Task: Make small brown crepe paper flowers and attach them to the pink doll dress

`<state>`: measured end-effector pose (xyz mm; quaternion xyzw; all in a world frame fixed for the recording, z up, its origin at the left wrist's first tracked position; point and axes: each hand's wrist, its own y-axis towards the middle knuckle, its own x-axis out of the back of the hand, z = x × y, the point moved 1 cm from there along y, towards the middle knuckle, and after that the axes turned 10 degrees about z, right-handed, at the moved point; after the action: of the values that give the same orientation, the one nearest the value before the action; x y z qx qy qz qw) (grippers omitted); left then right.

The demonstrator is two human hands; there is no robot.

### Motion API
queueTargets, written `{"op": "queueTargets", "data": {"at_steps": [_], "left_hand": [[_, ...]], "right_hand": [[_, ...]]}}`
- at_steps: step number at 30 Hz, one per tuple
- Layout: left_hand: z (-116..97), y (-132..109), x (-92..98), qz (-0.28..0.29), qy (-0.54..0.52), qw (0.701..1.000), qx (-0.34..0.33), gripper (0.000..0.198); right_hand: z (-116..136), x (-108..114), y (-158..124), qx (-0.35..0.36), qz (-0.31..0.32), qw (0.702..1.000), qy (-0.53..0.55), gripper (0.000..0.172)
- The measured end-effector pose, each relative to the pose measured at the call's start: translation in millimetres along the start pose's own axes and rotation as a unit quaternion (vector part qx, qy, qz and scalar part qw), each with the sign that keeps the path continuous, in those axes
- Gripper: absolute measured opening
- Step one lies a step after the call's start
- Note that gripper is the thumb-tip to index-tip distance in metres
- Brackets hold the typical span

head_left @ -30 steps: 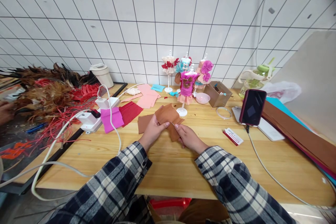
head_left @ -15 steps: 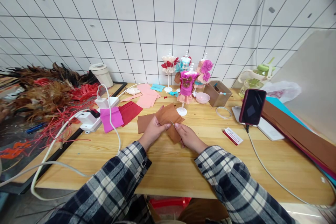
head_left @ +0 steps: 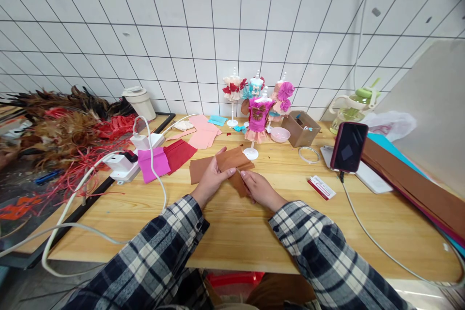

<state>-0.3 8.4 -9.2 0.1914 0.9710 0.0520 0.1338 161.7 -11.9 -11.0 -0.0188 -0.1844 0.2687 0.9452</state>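
"Well, grip first. What do the hands have?"

"Left hand [head_left: 211, 180]: thumb laid over the brown paper [head_left: 233, 158], fingers behind, a light clamp. Right hand [head_left: 260, 190]: thumb and forefinger brought together on a thin pale sliver [head_left: 238, 169], too small to name. Remaining fingers partly hidden; can't tell how much paper they have."

"Paper's position?"

"Between both hands, over the wooden table [head_left: 240, 237], far edge near the white stand base [head_left: 250, 154]. A second brown piece [head_left: 199, 171] lies beside the left hand; can't tell whether the two overlap."

"Risks?"

"Tearing, I'd judge. Sheet looks thin and creased; hands pulling apart unevenly would do it. Next, the sliver slipping or poking through, if the right pinch loosens or presses too hard. Third, the magenta-dressed figure [head_left: 260, 118] tipping: tall over a small foot, so a forward shove could be enough."

"Left side?"

"White cable [head_left: 164, 192] runs across the magenta sheet [head_left: 145, 169] down to the left sleeve [head_left: 160, 242]. If the sleeve snags it, the sheet could drag and the left hand jerk mid-hold."
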Motion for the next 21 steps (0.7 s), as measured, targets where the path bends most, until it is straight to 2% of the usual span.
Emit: {"op": "queueTargets", "data": {"at_steps": [3, 12, 21], "left_hand": [[2.9, 1.6, 4.6, -0.021, 0.007, 1.000, 0.002, 0.084], [0.4, 1.5, 1.9, -0.032, 0.031, 0.999, -0.017, 0.089], [1.6, 2.6, 4.3, -0.047, -0.012, 0.999, -0.025, 0.089]], "right_hand": [[0.2, -0.4, 0.0, -0.006, 0.002, 1.000, -0.002, 0.041], [4.1, -3.6, -1.6, -0.043, 0.031, 0.994, 0.092, 0.040], [5.0, -4.5, -2.9, -0.053, 0.046, 0.992, 0.109, 0.042]]}}
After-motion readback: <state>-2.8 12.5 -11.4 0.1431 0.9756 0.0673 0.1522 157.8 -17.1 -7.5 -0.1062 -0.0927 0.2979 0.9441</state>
